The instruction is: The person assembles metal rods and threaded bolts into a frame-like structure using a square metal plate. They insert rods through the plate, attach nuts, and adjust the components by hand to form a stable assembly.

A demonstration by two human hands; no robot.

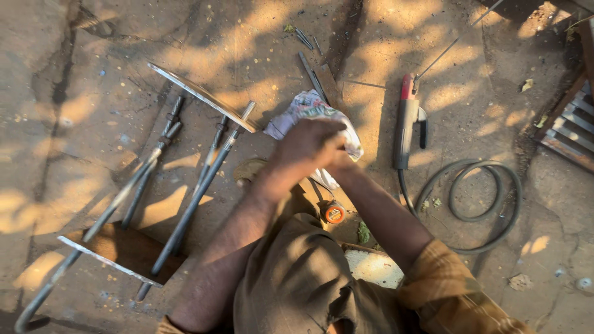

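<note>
Both of my hands meet over a crumpled patterned cloth (307,106) just above the ground. My left hand (306,145) lies on top with its fingers closed over the cloth. My right hand (339,162) is tucked under the left one, mostly hidden, and seems to grip the same cloth from below. My knee in olive trousers (297,272) fills the lower middle.
A steel frame of threaded rods (204,176) and two flat plates (201,96) lies at left. A welding electrode holder (408,120) with a coiled cable (486,207) lies at right. A small orange-capped object (334,213) sits by my knee. Flat bars (322,77) and rods lie further up; a metal grille (572,133) at right.
</note>
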